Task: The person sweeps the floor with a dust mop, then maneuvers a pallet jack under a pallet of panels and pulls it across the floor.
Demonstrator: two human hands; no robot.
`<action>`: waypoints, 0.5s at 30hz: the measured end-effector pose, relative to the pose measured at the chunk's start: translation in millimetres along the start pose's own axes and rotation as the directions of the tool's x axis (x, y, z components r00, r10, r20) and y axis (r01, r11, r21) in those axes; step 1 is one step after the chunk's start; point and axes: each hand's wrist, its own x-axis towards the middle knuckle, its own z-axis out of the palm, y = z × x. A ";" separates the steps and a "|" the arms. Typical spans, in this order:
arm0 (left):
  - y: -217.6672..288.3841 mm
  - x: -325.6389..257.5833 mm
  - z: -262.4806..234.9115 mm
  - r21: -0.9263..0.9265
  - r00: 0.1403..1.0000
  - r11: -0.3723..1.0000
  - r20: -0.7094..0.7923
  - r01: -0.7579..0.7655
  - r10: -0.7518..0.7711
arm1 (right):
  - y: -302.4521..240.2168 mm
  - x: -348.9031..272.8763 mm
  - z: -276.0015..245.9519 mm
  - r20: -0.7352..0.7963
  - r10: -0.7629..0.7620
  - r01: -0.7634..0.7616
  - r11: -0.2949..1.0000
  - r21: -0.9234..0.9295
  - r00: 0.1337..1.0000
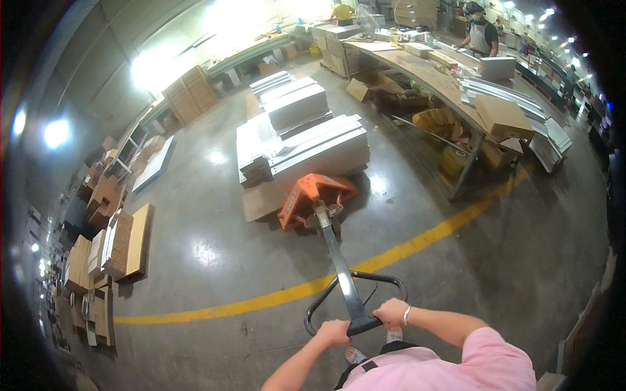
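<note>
My left hand (334,332) and my right hand (392,313) are both wrapped round the black loop handle (315,306) of an orange pallet jack (313,190). They grip its near bar, one on each side of the grey steering shaft (341,264). The shaft leans toward me from the jack's orange body. Beyond that body, stacks of white panels (319,153) sit low over the floor in several piles; the jack's forks are hidden beneath them. A flat piece of brown cardboard (263,201) lies at the near left of the load.
A yellow floor line (254,305) curves under the shaft. On the right stands a long workbench (435,83) with boxes below and a cardboard box (503,118) at its near end. Stacked boards (124,242) line the left. A person (481,34) stands behind the bench.
</note>
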 end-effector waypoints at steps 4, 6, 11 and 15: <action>4.6 -9.5 -73.5 0.007 0.998 0.999 -0.056 -0.032 0.032 | -2.1 -4.5 -65.9 -0.098 -0.027 0.024 0.999 -0.025 0.995; 9.1 -8.6 -77.3 0.019 0.996 0.997 -0.059 -0.071 0.072 | -1.3 -8.7 -68.0 -0.111 -0.008 0.006 1.000 -0.019 0.994; 6.4 6.0 37.0 0.016 0.997 0.998 0.030 0.066 -0.067 | 5.7 6.9 50.0 -0.012 -0.023 0.022 0.999 -0.044 1.000; 7.2 6.2 12.1 0.048 0.999 0.998 0.009 -0.043 0.042 | 8.4 2.8 28.2 0.036 0.005 -0.003 0.999 -0.054 0.999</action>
